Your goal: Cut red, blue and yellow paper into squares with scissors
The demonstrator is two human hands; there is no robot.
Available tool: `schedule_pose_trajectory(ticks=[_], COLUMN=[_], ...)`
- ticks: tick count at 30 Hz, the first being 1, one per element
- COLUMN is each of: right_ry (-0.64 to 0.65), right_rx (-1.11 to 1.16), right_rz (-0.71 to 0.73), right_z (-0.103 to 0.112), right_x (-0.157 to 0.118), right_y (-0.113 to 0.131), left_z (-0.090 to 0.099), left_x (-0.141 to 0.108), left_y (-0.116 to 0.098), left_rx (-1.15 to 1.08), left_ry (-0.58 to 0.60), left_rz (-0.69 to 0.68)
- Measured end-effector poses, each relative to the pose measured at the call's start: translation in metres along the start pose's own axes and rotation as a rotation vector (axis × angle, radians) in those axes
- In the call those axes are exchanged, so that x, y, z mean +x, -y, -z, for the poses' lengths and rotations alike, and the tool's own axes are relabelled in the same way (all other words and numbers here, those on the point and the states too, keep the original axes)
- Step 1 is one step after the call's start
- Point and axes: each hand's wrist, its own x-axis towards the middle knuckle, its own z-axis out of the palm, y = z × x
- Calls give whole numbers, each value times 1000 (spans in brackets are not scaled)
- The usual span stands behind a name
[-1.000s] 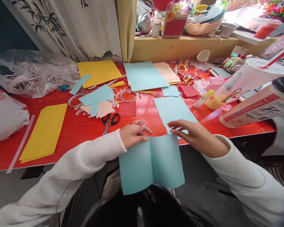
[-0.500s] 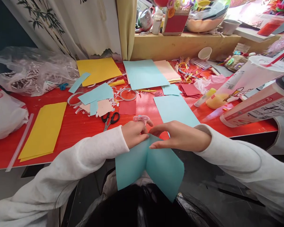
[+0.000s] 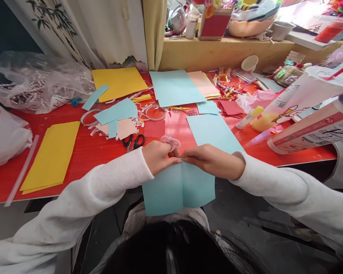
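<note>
A light blue sheet of paper (image 3: 167, 194) with a crease down its middle hangs over my lap at the table's front edge. My left hand (image 3: 161, 158) pinches its top edge just left of the crease, and a fuzzy pink ring sits on one finger. Just right of the crease, my right hand (image 3: 210, 160) pinches the same edge, its fingertips close to the left ones. Black-handled scissors (image 3: 133, 142) lie beyond my left wrist. Another light blue sheet (image 3: 215, 131) rests on the table past my right hand.
Yellow sheets (image 3: 53, 156) lie at the left on the red table (image 3: 103, 156). Paper scraps (image 3: 118, 112) and tape rolls (image 3: 155, 112) are strewn mid-table. A glue stick (image 3: 249, 117) and two tall drink cups (image 3: 311, 125) stand at the right. Plastic bags (image 3: 5, 133) crowd the far left.
My right hand has closed from a loose, spread hold to a pinch on the top edge. The paper's two halves have swung flatter, and its lower edge sits higher.
</note>
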Motion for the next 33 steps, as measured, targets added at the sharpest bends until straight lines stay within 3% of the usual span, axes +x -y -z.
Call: schedule_pose_trajectory(ticks=[6,14,23,28,30,33], right_ry=[2,8,71,-55,-98,-125], right_rx=[-18,44,138,9,-45,-186], right_rz=[12,33,-9,-42,-48,-98], right_z=[0,4,2,-2,-4,-5], right_x=[-3,-1,9,21,30,42], right_y=[6,5,-3,-20,-31,-43], left_z=[-1,-4,-8,-8,-12,-26], left_x=[-1,-3,-4,1,-2,-13], left_y=[-1,2,6,21,28,38], left_rx=[68,220,362,453,488,552], left_ry=[-49,-201,-207,-229,-203,-15], left_rz=[-75,-244,-250,-209,-223,-242])
